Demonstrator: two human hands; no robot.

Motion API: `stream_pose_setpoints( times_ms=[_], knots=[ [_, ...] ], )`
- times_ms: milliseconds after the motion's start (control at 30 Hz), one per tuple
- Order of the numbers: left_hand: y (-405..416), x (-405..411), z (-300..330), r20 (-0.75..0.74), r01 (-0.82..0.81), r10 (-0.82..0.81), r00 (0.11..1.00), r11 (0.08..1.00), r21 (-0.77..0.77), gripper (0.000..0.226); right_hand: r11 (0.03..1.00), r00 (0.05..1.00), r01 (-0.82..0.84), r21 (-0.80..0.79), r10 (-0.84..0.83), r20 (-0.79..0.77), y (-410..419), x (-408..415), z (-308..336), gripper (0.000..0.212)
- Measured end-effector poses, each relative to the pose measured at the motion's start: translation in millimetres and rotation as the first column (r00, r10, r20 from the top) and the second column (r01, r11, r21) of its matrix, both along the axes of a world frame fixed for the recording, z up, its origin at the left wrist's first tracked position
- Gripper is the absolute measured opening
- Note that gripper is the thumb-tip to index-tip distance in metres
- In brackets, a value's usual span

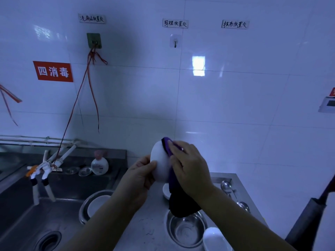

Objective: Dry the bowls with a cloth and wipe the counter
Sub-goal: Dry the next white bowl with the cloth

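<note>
Drying a white bowl above the counter

The left hand (143, 171) gripped the white bowl (160, 163) by its rim, held up over the steel counter (148, 230); the right hand (190, 167) pressed a purple cloth (178, 200) against it.

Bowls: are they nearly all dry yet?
Not nearly. No bowl can be called dry from this view. The left hand holds a white bowl while the right hand rubs it with the purple cloth. Left: the steel bowl, the white one inside the sink basin, and wiping the counter.
</note>
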State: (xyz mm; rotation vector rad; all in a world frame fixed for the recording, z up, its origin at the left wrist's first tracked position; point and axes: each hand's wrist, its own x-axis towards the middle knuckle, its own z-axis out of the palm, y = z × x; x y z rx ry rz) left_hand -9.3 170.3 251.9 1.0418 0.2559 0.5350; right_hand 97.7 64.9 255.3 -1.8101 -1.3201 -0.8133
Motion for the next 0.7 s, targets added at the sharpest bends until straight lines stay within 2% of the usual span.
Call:
stream_pose_setpoints(
  times_ms=[200, 367, 467, 567, 700],
  knots=[
    [4, -2, 5, -0.011, -0.017, 0.016, 1.000, 0.992, -0.122, 0.020, 1.000, 0.966, -0.011, -0.014, 0.014, 0.258, 0, -9, -17, 0.047],
    [2, -5, 1, 0.001, 0.018, -0.018, 1.000, 0.961, -0.275, 0.023, 0.999, 0.914, -0.011, -0.040, 0.026, 0.405, -8, 3, -34, 0.035],
    [3, -4, 0, -0.008, 0.024, -0.028, 1.000, 0.951, -0.308, 0.027, 0.996, 0.874, 0.016, -0.091, 0.031, 0.485, -10, 8, -38, 0.035],
    [4, -1, 0, -0.044, 0.018, -0.033, 0.998, 0.953, -0.304, 0.016, 0.993, 0.843, 0.037, -0.116, 0.032, 0.536, -7, 7, -41, 0.039],
    [4, 3, 2, -0.064, -0.016, -0.010, 0.998, 0.921, -0.390, 0.024, 0.994, 0.833, 0.027, -0.105, 0.036, 0.553, -10, 12, -48, 0.036]
  ],
)
